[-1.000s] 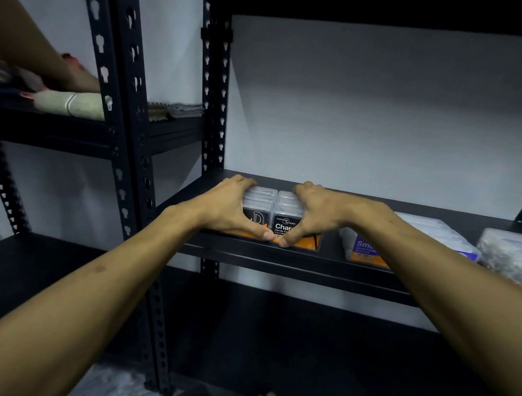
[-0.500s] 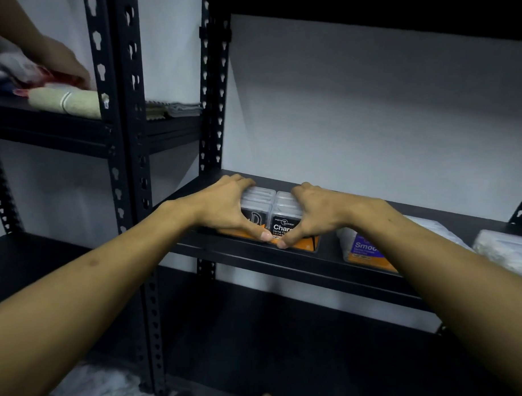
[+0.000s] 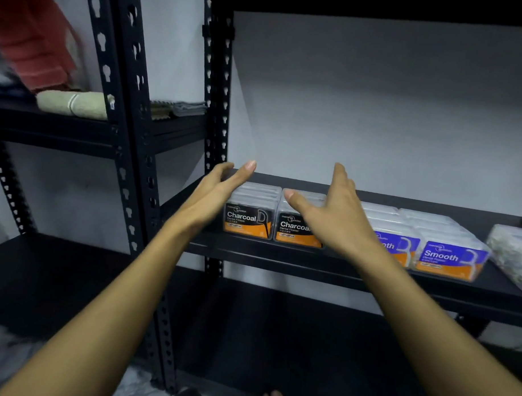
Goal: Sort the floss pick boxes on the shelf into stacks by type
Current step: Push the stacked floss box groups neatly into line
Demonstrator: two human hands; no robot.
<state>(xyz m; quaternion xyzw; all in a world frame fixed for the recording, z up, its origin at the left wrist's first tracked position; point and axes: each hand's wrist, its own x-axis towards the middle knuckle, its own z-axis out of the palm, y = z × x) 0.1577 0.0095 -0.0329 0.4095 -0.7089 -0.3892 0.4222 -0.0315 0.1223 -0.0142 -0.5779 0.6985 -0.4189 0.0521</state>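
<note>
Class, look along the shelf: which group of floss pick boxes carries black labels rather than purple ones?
The Charcoal boxes, the leftmost group on the shelf. The Smooth boxes to their right have purple labels.

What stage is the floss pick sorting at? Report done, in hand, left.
Done: Charcoal boxes sit grouped in two rows at the shelf's left; Smooth boxes grouped to their right. In hand: nothing; left hand and right hand hover open over the Charcoal rows. Left: the clear box at the far right, apart.
</note>
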